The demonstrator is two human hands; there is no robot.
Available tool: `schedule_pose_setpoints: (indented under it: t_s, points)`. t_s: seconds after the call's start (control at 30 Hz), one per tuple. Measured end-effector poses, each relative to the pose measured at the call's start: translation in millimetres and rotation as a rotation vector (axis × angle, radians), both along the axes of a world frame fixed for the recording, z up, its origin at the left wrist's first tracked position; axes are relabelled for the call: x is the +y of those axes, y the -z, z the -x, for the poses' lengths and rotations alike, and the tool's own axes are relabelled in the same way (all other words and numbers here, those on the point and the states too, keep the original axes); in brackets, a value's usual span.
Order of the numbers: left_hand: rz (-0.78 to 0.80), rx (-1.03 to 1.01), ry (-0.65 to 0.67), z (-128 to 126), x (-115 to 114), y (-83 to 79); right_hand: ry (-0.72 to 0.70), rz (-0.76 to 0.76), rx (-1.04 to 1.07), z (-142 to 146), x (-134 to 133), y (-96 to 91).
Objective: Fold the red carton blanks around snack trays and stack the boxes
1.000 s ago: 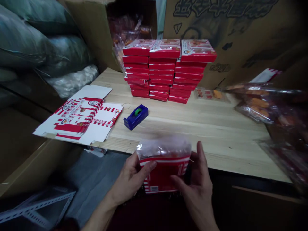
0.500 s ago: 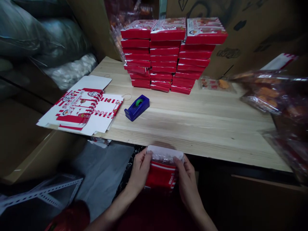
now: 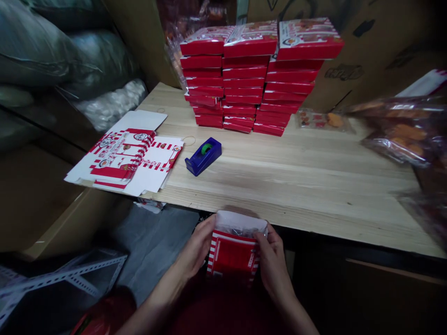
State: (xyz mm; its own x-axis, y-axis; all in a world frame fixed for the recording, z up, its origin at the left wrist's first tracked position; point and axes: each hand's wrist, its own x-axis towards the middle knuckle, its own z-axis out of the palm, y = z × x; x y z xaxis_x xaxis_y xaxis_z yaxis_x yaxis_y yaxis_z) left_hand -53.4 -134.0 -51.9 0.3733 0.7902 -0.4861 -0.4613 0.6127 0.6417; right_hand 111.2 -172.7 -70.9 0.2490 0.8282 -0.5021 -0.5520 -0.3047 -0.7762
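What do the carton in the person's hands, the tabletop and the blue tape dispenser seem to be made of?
The carton looks like thin printed paperboard: crisp folds, a white flap, and slightly glossy red print. The tabletop looks like pale solid wood, perhaps pine, with visible grain and a low sheen; any coating is hard to tell. The tape dispenser looks like smooth, shiny moulded blue plastic.

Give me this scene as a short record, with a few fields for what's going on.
Left hand: holds one side of a red-and-white carton
Right hand: holds the carton's other side
Carton top: white flap standing open
Surface: wooden table, just beyond the hands
On table: stacks of red boxes; blue tape dispenser; flat printed box blanks
Far right: clear bags of orange food
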Motion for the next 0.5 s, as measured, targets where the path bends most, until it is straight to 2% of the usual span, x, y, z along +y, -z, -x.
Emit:
schedule_pose_setpoints:
  t_s: [0.1,0.27,0.4,0.5]
  points:
    - [0.074,-0.045,-0.043,4,1,3.3,-0.005,0.006,0.006,-3,-1,2.8]
    - [0.119,0.051,-0.108,1,5,8.8,-0.044,-0.001,0.066,-6,0,0.4]
    - [0.114,0.075,-0.090,3,9,11.5,-0.051,-0.001,0.238,-15,3,-1.7]
    - [0.061,0.115,-0.056,6,13,15.5,-0.111,0.027,0.265,-23,6,2.2]
